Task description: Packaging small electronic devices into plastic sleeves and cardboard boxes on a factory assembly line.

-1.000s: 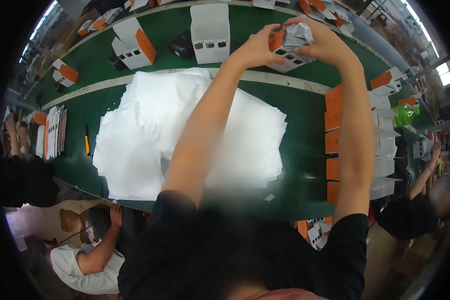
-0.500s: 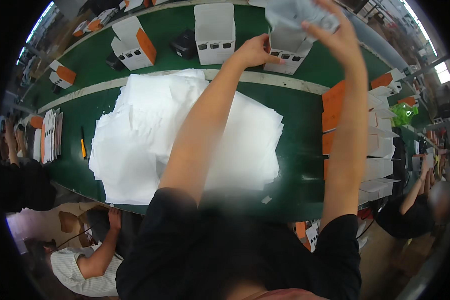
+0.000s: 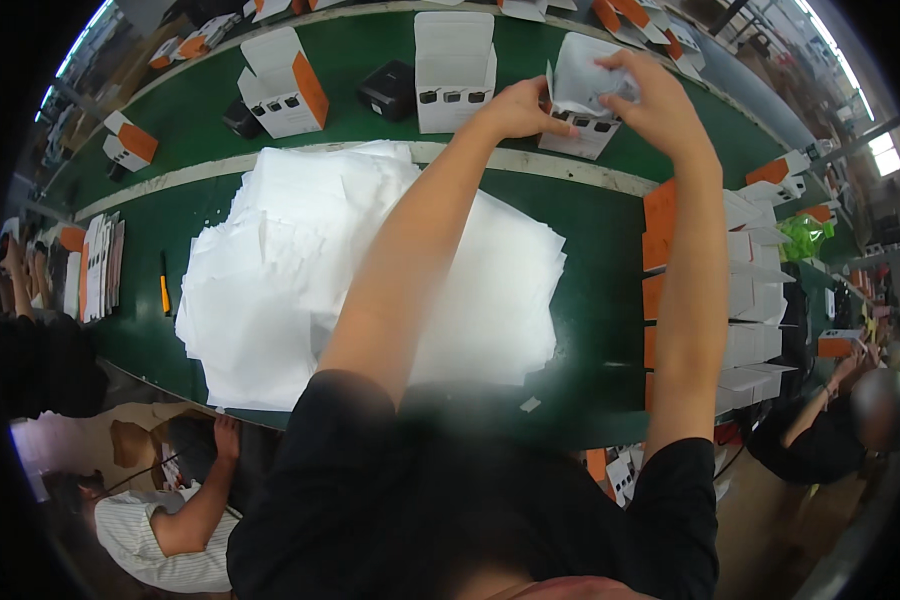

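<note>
At the far side, my left hand (image 3: 518, 110) grips the near left edge of an upright white carton (image 3: 580, 143), its thumb across the printed front. My right hand (image 3: 660, 110) is closed on a greyish, translucent plastic-wrapped item (image 3: 576, 80) at the carton's open top. The item looks partly inside; its lower part is hidden by the carton and my fingers. Left of my left hand stands another open white carton (image 3: 455, 100) with its flap raised. A black case (image 3: 387, 90) sits beside that carton.
White sheets (image 3: 260, 270) lie heaped on the green table. Open orange-and-white cartons (image 3: 760, 340) are stacked at the right. An orange-handled tool (image 3: 165, 295) lies left of the sheets. Another orange-and-white carton (image 3: 283, 85) stands far left. Other people sit at both sides.
My right hand has lowered the plastic-wrapped item from above into the carton's opening. The other cartons and the black case along the far strip have shifted right.
</note>
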Available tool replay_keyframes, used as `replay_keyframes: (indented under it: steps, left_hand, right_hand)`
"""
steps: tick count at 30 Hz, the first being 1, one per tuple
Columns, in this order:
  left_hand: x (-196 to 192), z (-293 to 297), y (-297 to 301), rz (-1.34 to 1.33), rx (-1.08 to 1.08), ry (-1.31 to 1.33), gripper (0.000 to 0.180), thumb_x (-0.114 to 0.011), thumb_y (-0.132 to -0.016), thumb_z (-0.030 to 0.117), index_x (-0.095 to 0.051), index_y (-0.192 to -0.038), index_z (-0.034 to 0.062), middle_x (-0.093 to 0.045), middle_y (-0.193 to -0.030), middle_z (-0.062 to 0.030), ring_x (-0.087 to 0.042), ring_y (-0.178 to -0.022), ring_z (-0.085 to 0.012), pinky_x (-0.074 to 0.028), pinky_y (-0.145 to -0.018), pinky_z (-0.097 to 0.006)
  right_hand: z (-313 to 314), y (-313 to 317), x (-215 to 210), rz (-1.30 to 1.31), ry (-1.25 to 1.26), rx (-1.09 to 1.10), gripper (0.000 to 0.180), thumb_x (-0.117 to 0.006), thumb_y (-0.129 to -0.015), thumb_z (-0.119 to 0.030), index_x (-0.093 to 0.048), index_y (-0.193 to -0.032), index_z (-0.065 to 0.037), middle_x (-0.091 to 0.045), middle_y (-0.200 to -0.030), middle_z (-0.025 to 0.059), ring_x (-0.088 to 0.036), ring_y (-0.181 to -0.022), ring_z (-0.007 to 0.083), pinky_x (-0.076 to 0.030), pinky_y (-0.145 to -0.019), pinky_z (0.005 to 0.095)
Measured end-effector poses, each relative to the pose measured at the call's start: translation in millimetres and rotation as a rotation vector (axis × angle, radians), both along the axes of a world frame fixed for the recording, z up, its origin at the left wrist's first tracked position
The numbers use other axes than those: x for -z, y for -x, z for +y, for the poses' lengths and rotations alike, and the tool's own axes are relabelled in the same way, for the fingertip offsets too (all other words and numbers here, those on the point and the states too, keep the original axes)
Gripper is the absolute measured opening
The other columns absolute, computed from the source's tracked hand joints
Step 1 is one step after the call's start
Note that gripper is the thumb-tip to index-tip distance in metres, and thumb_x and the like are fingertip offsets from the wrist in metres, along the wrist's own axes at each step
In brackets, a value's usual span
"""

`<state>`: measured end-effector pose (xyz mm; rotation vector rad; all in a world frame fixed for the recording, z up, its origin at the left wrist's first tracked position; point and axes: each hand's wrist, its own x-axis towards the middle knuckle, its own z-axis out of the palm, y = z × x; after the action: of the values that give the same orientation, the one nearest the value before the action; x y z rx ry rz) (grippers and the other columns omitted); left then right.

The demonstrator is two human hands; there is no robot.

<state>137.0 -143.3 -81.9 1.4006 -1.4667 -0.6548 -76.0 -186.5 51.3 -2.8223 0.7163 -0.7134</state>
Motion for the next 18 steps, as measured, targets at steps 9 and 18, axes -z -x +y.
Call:
replay_keyframes:
  steps: [9,18]
  left_hand:
    - [-4,-1,48,-0.132,-0.306,0.192,0.081,-0.092,-0.063,0.03,-0.057,-0.129,-0.0004,-0.068,-0.105,-0.0144,-0.067,-0.097,-0.0311,-0.054,-0.086,-0.04]
    - [-101,148,80,-0.291,-0.244,-0.075,0.018,-0.062,-0.085,0.015,-0.07,-0.088,-0.0003,-0.071,-0.089,-0.0196,-0.068,-0.08,-0.0375,-0.053,-0.073,-0.046]
  right_hand:
    - [11,-1,58,-0.082,0.306,0.107,0.023,-0.064,-0.09,-0.029,-0.075,-0.106,-0.017,-0.058,-0.135,0.011,-0.047,-0.134,0.0334,-0.035,-0.11,0.0531]
    - [17,22,133,-0.887,-0.072,0.272,0.019,-0.067,-0.096,-0.016,-0.068,-0.106,0.001,-0.07,-0.095,0.0089,-0.066,-0.087,0.0204,-0.052,-0.083,0.0303]
